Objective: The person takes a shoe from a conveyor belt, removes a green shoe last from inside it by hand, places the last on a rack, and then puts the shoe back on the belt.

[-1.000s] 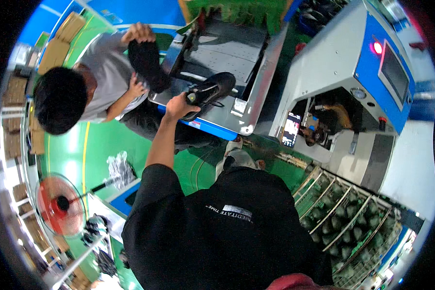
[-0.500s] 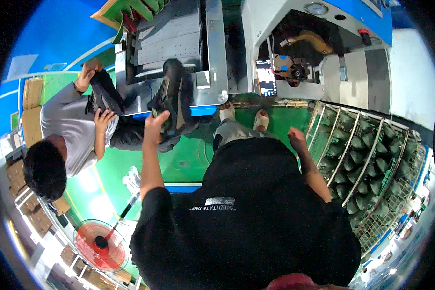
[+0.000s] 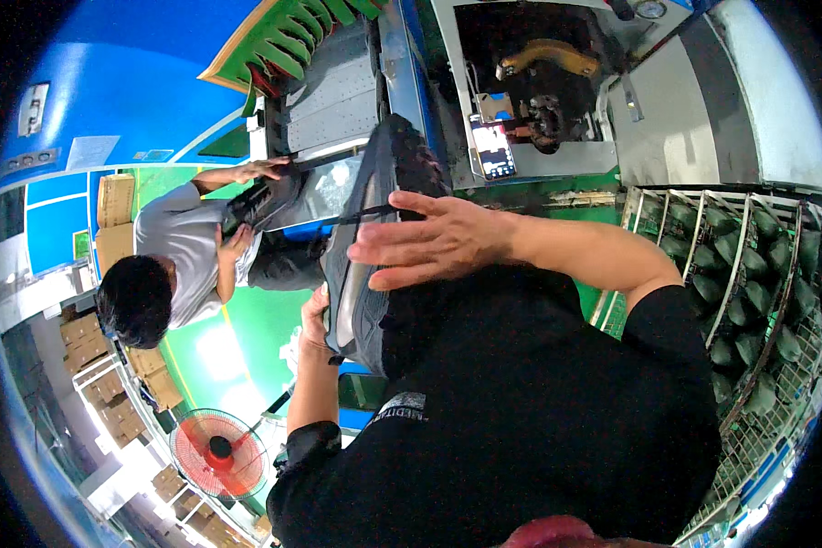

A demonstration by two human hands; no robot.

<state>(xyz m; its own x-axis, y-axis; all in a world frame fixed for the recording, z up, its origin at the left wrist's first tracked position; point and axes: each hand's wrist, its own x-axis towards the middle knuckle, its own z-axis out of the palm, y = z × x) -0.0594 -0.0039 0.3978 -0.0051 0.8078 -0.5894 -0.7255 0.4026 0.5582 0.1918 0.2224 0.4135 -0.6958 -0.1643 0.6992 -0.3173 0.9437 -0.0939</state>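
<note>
A black and grey shoe is held in front of my chest, its narrower end pointing up and away from me. My left hand grips its left side near the lower end; part of that hand is hidden behind the shoe. My right hand reaches across from the right and lies over the middle of the shoe, fingers stretched out and apart. A dark strip like a lace runs out to the left beside the fingertips.
At the left, another person handles a dark shoe. Ahead stands a conveyor with green flaps. A machine with a phone is ahead right. Racks of dark shoe-shaped pieces stand right; a red fan lower left.
My left hand has brought the shoe from the conveyor's edge toward my chest. My right hand has swung from my right side onto the shoe. The view has turned.
</note>
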